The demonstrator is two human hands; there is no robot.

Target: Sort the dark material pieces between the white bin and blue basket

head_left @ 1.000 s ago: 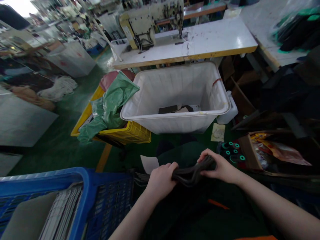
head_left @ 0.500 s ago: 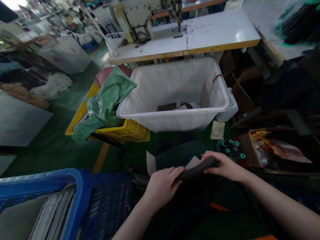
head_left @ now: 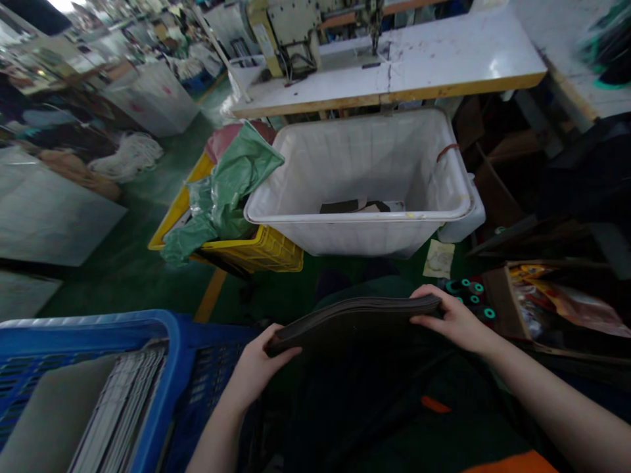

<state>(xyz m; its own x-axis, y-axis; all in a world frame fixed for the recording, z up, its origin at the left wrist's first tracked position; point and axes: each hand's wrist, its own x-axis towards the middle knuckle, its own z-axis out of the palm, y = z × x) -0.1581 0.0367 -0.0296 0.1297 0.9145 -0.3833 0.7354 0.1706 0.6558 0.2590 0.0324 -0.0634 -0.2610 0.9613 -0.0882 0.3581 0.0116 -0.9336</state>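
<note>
A stack of thin dark sheets (head_left: 355, 315), slightly bowed, is held over my lap by its two ends. My left hand (head_left: 261, 361) is closed on the left end, with the thumb on the near side. The right end is pinched between thumb and fingers of my right hand (head_left: 446, 315). Just beyond the stack stands a large white plastic tub (head_left: 365, 233), with some dark and pale flat pieces (head_left: 355, 206) at its bottom. What the sheets are made of I cannot tell.
At lower left a blue crate (head_left: 180, 355) holds many pale flat sheets (head_left: 118, 407). A yellow crate (head_left: 276, 249) with green plastic bags (head_left: 236, 177) adjoins the tub. Behind is a sewing machine table (head_left: 444, 52). Thread spools (head_left: 476, 299) and a cardboard box (head_left: 503, 302) are at right.
My left hand has moved left to the far end of the stack, which now shows at full length between both hands. Pale pieces near the hands are out of sight. The view has shifted slightly.
</note>
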